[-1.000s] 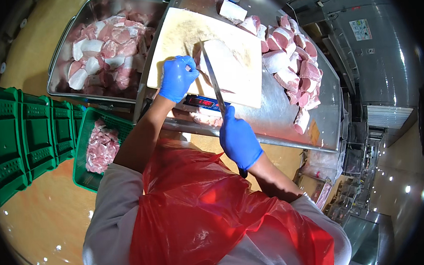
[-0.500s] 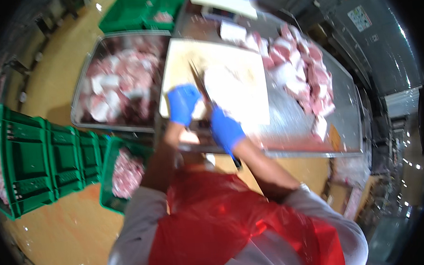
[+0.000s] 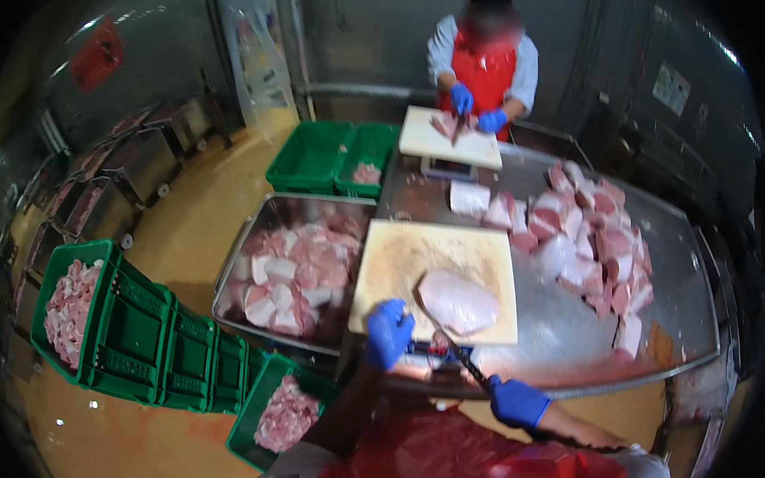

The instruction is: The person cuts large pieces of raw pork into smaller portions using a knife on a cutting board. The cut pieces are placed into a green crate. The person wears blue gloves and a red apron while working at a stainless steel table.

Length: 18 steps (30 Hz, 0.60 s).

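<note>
A pale, rounded slab of meat point(image 3: 460, 302) lies on the right part of the white cutting board point(image 3: 390, 256). My right hand point(image 3: 518, 402), in a blue glove, is beyond the board's near edge, closed around the dark handle of a knife point(image 3: 470, 366). Its thin blade points up and left, along the slab's left side. My left hand point(image 3: 389, 332), also gloved in blue, is at the board's near left corner with its fingers curled; whatever they may hold is hidden. Between the hands, a small pink meat scrap point(image 3: 438, 341) shows at the board's near edge.
Left of the board stands a metal tub point(image 3: 229, 277) of meat chunks. Many cut pieces point(image 3: 603, 236) are heaped on the steel table point(image 3: 544, 352). Green crates point(image 3: 145, 338) stand on the left. Across the table, a co-worker point(image 3: 484, 69) cuts meat on another board point(image 3: 473, 152).
The view has tilted up, bringing the co-worker into sight. My right hand has moved away from the board, down and right, with the knife. My left hand stays by the board's left side.
</note>
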Available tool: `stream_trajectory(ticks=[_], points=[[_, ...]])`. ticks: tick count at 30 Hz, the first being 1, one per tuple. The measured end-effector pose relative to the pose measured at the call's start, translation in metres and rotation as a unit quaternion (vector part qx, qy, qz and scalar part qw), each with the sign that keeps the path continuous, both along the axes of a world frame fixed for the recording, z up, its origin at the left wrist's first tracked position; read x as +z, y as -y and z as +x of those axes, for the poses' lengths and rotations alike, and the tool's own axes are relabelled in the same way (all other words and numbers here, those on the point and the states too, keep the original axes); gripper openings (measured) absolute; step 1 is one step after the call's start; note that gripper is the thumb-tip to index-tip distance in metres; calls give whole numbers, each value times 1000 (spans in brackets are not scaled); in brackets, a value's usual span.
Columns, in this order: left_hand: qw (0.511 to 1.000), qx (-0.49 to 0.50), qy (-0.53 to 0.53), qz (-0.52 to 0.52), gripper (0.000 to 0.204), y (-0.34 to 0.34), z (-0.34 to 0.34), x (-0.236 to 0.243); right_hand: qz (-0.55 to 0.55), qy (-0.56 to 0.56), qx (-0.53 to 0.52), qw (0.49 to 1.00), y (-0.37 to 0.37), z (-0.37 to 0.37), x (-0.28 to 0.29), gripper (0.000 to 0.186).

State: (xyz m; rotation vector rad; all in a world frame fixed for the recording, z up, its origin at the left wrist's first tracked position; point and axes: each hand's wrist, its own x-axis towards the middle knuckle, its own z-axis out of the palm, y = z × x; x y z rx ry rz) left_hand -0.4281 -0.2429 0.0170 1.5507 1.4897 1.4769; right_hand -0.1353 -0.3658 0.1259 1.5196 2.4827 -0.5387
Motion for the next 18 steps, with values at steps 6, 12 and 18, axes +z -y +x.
stream_trajectory(ticks=[6, 12, 18], points=[[941, -43, -275, 193, 33, 11, 7, 18, 68, -245, -84, 963, -1, -10, 62, 21], [992, -65, 51, -99, 10, 10, 39, 18, 111, -265, -103, 952, -26, -36, 39, 25], [999, -16, -38, 27, 11, 24, 30, 21, 32, -149, -56, 987, -21, -33, 31, 28]])
